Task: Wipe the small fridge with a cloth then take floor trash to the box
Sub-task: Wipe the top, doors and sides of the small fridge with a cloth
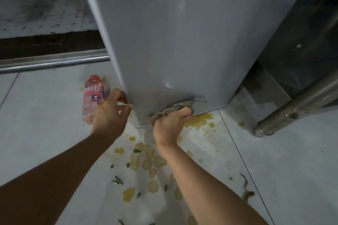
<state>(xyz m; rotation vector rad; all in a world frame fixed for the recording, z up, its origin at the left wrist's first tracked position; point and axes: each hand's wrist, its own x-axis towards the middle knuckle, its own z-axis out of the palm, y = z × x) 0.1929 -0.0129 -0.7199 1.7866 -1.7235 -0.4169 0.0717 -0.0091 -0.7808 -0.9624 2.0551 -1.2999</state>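
The small grey fridge [182, 42] fills the upper middle of the head view, seen from above down its side. My right hand [170, 126] grips a bunched grey-brown cloth [175, 108] and presses it against the fridge's bottom edge. My left hand [111, 113] holds the fridge's lower left corner, thumb and fingers curled round the edge. An empty plastic bottle with a pink label [92, 97] lies on the floor just left of that hand. Vegetable slices and green scraps [146, 162] are scattered on the tiles below my hands.
Yellow spill stains [199, 119] mark the tiles by the fridge's base. A metal door track [51, 63] runs along the left. A steel cabinet with a round metal leg [285, 113] stands to the right. A dark scrap [246, 190] lies at lower right.
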